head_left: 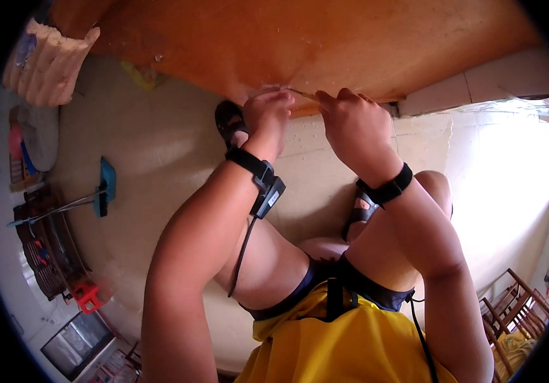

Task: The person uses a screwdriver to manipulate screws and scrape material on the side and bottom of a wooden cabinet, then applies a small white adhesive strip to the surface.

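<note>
A brown wooden panel (325,38) fills the top of the view. My right hand (357,127) is closed on a thin tan-handled tool (306,94), whose narrow dark tip reaches left to a pale scuffed patch on the panel (268,87). My left hand (265,118) is at the panel just below that tip, fingers curled together; what they hold, if anything, I cannot make out. A black strap circles each wrist, the left one with a small black device and cable. My legs are bent beneath me, with my sandalled feet on the pale floor (140,249).
At the left are a pink ribbed object (48,60), a blue broom or dustpan (103,186), dark wooden furniture (38,249) and a red plastic stool (87,295). A yellow item (140,73) lies near the panel. Wooden chairs (517,300) stand at lower right.
</note>
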`<action>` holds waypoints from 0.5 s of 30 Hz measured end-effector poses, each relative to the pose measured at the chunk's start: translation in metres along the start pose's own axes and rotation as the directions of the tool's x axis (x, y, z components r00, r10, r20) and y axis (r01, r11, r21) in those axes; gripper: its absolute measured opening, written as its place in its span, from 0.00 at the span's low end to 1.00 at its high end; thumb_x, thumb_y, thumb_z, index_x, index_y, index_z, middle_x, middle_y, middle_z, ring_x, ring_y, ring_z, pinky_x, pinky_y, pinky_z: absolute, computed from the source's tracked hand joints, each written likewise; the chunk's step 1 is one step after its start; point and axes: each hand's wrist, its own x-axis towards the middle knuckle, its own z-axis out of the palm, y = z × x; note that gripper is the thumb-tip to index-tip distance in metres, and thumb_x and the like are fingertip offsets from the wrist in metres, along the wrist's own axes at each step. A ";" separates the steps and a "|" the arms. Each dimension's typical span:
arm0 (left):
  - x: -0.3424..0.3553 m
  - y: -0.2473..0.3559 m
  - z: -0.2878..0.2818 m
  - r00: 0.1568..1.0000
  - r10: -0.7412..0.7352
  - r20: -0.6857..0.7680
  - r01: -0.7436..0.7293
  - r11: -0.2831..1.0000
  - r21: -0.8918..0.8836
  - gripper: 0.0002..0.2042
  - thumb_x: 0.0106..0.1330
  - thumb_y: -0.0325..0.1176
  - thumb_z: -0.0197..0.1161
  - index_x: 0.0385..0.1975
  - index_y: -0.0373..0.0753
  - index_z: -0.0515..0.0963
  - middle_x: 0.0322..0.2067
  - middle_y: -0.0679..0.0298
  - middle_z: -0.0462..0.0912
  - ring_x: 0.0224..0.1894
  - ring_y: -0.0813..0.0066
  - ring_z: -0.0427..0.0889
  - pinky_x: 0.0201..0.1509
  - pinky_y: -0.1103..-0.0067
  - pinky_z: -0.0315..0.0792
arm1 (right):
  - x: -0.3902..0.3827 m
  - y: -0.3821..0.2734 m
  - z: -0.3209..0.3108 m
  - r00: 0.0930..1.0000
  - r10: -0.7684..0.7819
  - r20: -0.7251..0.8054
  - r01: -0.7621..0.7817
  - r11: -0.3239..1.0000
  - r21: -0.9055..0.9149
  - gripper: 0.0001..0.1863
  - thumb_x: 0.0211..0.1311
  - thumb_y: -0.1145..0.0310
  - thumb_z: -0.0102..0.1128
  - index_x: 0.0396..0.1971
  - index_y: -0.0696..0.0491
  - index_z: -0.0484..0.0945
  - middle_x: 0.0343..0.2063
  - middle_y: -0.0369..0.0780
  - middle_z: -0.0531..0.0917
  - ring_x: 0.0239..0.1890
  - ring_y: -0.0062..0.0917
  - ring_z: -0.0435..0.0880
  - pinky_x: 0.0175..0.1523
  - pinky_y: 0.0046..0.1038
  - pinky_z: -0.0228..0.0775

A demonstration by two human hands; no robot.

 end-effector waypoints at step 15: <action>0.002 -0.010 0.004 0.992 0.102 -0.074 -0.102 0.995 0.001 0.05 0.59 0.24 0.62 0.33 0.32 0.80 0.31 0.63 0.83 0.33 0.76 0.79 0.40 0.82 0.71 | 0.002 -0.006 -0.009 0.995 0.049 0.088 -0.051 0.999 0.020 0.11 0.57 0.69 0.52 0.40 0.47 0.79 0.35 0.41 0.82 0.37 0.37 0.84 0.35 0.34 0.78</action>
